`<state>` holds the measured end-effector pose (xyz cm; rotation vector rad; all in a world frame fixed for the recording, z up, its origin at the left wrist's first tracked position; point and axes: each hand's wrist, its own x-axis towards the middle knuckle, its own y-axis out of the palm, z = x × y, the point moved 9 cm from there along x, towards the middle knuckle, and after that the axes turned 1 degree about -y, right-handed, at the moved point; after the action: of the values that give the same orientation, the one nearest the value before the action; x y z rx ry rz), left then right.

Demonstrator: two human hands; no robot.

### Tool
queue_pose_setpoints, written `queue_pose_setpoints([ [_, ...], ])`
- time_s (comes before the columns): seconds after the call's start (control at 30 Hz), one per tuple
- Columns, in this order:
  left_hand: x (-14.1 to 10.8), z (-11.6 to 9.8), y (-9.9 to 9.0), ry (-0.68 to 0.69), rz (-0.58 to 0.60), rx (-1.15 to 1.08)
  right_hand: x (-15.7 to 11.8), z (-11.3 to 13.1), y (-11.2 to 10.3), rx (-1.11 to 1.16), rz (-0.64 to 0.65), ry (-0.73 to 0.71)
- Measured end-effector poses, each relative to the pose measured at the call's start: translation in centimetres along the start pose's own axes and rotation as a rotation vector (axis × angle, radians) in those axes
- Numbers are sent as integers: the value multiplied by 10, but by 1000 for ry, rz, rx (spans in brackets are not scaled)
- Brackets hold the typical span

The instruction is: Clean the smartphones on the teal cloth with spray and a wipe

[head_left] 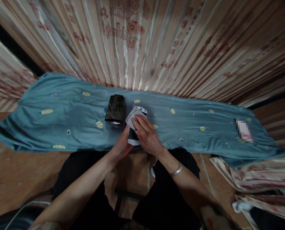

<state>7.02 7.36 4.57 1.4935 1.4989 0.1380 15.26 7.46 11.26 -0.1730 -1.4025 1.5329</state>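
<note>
A white smartphone (pixel 133 140) with a dark screen is tilted above the front edge of the cloth-covered surface. My left hand (pixel 121 143) is closed around the phone's lower left side. Over the upper part of the screen lies a folded light grey cloth (pixel 132 117). My right hand (pixel 149 134) presses this cloth against the phone with its fingers together, and part of the screen is hidden beneath. Just left of the phone, a stack of dark phones (pixel 115 109) rests on the surface, the top one with a cracked-looking glossy screen.
A teal sheet with yellow pineapple prints (pixel 192 121) covers the long narrow surface. Near its right end lies a blurred pink and white packet (pixel 244 131). Pleated patterned curtains (pixel 132 48) hang right behind. My knees are under the front edge.
</note>
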Motion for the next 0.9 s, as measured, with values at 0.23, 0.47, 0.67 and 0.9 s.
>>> queue_pose_setpoints([
  [0.23, 0, 9, 0, 41, -3, -11, 6, -17, -9, -13, -80, 75],
  [0.47, -9, 9, 2, -52, -30, 112, 5, -29, -13, -12, -143, 80],
  [0.67, -9, 2, -1, -13, -29, 142, 2, -38, -15, 29, -175, 98],
  [0.9, -3, 8, -5, -4, -3, 193, 4, -32, -20, 33, -182, 82],
])
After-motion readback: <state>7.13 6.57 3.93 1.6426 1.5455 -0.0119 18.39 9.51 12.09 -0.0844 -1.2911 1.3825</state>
